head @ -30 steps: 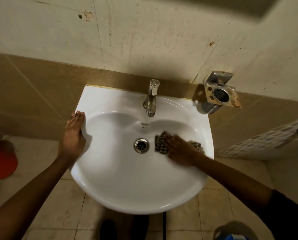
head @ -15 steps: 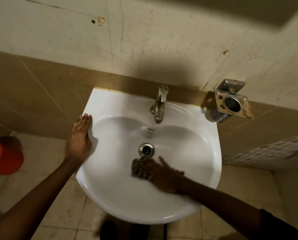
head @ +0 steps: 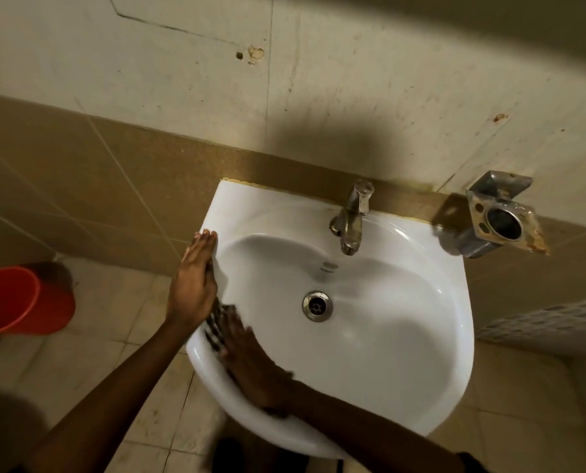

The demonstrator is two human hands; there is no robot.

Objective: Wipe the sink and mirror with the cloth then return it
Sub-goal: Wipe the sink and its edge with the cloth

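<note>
A red bucket (head: 22, 302) stood on the floor, well left of the sink (head: 240, 199). The left hand (head: 192, 285) rested on the sink's left rim, fingers straight and together, holding nothing. Just beside its wrist, the cloth (head: 216, 324) lay against the basin's inner left wall. The right hand (head: 254, 363) pressed it there, and its fingers looked laid flat over the cloth rather than curled round it, though blur softened them.

That flat press seemed the weak point. With nothing clamped, the cloth could slip from under the palm on the glossy slope, or bunch and leave patches unwiped. The hands were crowded, so a stroke could bump the left wrist.

Further right, a loose corner might catch in the drain (head: 317, 306). Knuckles could strike the tap (head: 351, 216) on a back-wall pass. The rusty holder (head: 503, 220) jutting from the wall could snag the cloth on the way to the mirror, which was out of view.
</note>
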